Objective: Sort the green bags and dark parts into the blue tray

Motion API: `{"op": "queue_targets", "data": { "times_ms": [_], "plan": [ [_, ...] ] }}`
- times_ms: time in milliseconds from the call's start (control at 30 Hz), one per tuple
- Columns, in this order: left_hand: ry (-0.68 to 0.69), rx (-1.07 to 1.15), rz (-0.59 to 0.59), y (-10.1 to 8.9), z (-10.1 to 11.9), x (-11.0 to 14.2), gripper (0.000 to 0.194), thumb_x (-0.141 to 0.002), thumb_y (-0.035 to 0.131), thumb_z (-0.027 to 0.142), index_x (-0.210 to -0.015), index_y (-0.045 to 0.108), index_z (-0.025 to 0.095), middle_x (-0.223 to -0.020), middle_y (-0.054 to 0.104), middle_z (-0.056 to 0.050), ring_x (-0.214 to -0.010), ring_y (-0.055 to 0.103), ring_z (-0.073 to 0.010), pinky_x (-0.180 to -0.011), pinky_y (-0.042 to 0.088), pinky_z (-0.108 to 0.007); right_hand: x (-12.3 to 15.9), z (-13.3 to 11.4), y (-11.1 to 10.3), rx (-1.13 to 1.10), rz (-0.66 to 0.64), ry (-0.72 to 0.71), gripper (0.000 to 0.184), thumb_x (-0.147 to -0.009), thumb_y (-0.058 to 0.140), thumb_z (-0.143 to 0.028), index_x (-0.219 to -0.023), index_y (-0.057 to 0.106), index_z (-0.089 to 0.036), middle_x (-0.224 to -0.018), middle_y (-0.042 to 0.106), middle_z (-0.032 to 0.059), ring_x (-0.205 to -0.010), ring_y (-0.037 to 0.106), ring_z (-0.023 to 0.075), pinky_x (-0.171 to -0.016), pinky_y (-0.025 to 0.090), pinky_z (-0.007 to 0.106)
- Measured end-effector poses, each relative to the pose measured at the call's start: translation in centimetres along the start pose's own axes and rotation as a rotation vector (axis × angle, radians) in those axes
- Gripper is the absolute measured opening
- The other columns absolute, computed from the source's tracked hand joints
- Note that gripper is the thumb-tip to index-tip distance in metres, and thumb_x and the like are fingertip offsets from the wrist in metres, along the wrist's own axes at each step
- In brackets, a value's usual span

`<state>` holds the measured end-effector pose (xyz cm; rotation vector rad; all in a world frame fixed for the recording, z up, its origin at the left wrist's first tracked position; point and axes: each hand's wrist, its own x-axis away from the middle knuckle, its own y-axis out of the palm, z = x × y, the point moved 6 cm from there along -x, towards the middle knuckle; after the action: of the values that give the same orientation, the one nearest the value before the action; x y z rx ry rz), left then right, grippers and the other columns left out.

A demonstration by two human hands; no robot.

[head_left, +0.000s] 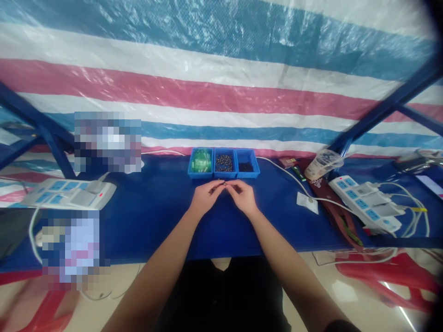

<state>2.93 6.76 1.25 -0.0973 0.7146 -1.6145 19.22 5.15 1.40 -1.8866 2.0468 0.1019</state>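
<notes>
My left hand (206,195) and my right hand (241,195) meet fingertip to fingertip over the middle of the blue table. Both are closed in a pinch around a tiny dark piece (224,183), too small to name. Just beyond them three small blue bins stand side by side. Green translucent pieces (201,161) fill the left bin (200,175). Small brass-and-black parts (224,163) lie in the middle bin (224,175). Tiny black parts (245,167) cover the floor of the right bin (248,175).
White power strips stand at the left (69,193) and right (367,205), with cables trailing. A plastic cup (323,165), a brown strap (332,203) and a small white packet (307,203) lie right of my hands. Striped sheeting (221,101) hangs behind; two areas at left are blurred out.
</notes>
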Motion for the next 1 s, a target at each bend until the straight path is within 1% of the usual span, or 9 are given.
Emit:
{"op": "queue_targets", "data": {
  "times_ms": [100, 200, 267, 367, 433, 533, 733, 867, 1000],
  "plan": [
    [0.026, 0.005, 0.017, -0.13, 0.21, 0.22, 0.033, -0.089, 0.061, 0.042, -0.116, 0.069, 0.025, -0.096, 0.076, -0.002, -0.078, 0.072, -0.0151, -0.076, 0.059, -0.027, 0.00, -0.18, -0.19, 0.027, 0.000, -0.015, 0.021, -0.086, 0.065, -0.039, -0.093, 0.074, -0.021, -0.093, 0.075, 0.0056, -0.076, 0.069, 0.0177, -0.072, 0.056, 0.031],
    [0.053, 0.003, 0.018, -0.16, 0.36, 0.34, 0.026, -0.089, 0.061, 0.039, -0.108, 0.073, 0.025, -0.100, 0.076, -0.002, -0.080, 0.072, -0.0155, -0.079, 0.059, -0.028, 0.06, -0.24, -0.15, 0.050, -0.020, -0.032, 0.021, -0.087, 0.064, -0.039, -0.092, 0.074, -0.021, -0.091, 0.075, 0.0056, -0.077, 0.069, 0.0184, -0.073, 0.056, 0.031],
    [0.043, 0.020, 0.013, -0.13, 0.25, 0.32, 0.023, -0.090, 0.061, 0.038, -0.103, 0.074, 0.024, -0.100, 0.076, -0.003, -0.076, 0.072, -0.0148, -0.077, 0.060, -0.028, 0.10, -0.20, -0.06, 0.050, -0.034, -0.040, 0.021, -0.087, 0.064, -0.039, -0.091, 0.075, -0.021, -0.090, 0.075, 0.0057, -0.077, 0.069, 0.0185, -0.074, 0.056, 0.032],
    [0.011, 0.068, 0.006, 0.00, -0.01, 0.20, 0.023, -0.090, 0.060, 0.036, -0.103, 0.073, 0.022, -0.096, 0.076, -0.003, -0.068, 0.071, -0.0127, -0.070, 0.060, -0.024, 0.16, -0.09, 0.06, 0.027, -0.045, -0.032, 0.022, -0.087, 0.064, -0.039, -0.094, 0.075, -0.021, -0.092, 0.075, 0.0058, -0.077, 0.070, 0.0181, -0.073, 0.057, 0.031],
    [0.004, 0.092, 0.007, 0.07, -0.08, 0.14, 0.024, -0.090, 0.060, 0.037, -0.103, 0.073, 0.021, -0.093, 0.076, -0.003, -0.067, 0.071, -0.0125, -0.069, 0.060, -0.024, 0.17, -0.04, 0.02, 0.013, -0.033, -0.019, 0.022, -0.086, 0.065, -0.039, -0.095, 0.074, -0.021, -0.093, 0.075, 0.0061, -0.076, 0.070, 0.0181, -0.071, 0.057, 0.031],
    [-0.005, 0.113, 0.010, 0.14, -0.17, 0.12, 0.024, -0.089, 0.062, 0.039, -0.102, 0.072, 0.021, -0.092, 0.076, -0.003, -0.067, 0.071, -0.0127, -0.069, 0.059, -0.024, 0.19, 0.01, -0.20, 0.005, 0.002, 0.008, 0.022, -0.083, 0.067, -0.040, -0.092, 0.075, -0.020, -0.088, 0.075, 0.0061, -0.072, 0.070, 0.0184, -0.069, 0.057, 0.031],
    [-0.012, 0.119, -0.021, 0.24, -0.09, 0.31, 0.030, -0.090, 0.061, 0.038, -0.115, 0.069, 0.024, -0.092, 0.076, -0.001, -0.070, 0.072, -0.0125, -0.075, 0.059, -0.025, 0.25, 0.06, -0.48, -0.004, 0.019, -0.006, 0.021, -0.086, 0.066, -0.040, -0.092, 0.074, -0.021, -0.088, 0.074, 0.0054, -0.071, 0.070, 0.0173, -0.068, 0.056, 0.030],
    [-0.013, 0.083, 0.005, 0.01, -0.13, 0.37, 0.026, -0.088, 0.064, 0.039, -0.107, 0.073, 0.025, -0.096, 0.076, -0.002, -0.070, 0.072, -0.0129, -0.076, 0.059, -0.026, 0.35, 0.06, -0.54, -0.006, 0.010, -0.011, 0.021, -0.086, 0.065, -0.040, -0.092, 0.074, -0.022, -0.086, 0.074, 0.0049, -0.071, 0.069, 0.0172, -0.069, 0.056, 0.030],
    [0.006, 0.069, 0.016, -0.12, -0.10, 0.38, 0.026, -0.088, 0.064, 0.038, -0.108, 0.073, 0.024, -0.099, 0.076, -0.003, -0.071, 0.072, -0.0137, -0.078, 0.060, -0.028, 0.37, -0.28, -0.48, 0.006, -0.007, -0.020, 0.021, -0.086, 0.065, -0.040, -0.090, 0.074, -0.022, -0.084, 0.074, 0.0049, -0.071, 0.069, 0.0176, -0.070, 0.057, 0.030]
  ]
}}
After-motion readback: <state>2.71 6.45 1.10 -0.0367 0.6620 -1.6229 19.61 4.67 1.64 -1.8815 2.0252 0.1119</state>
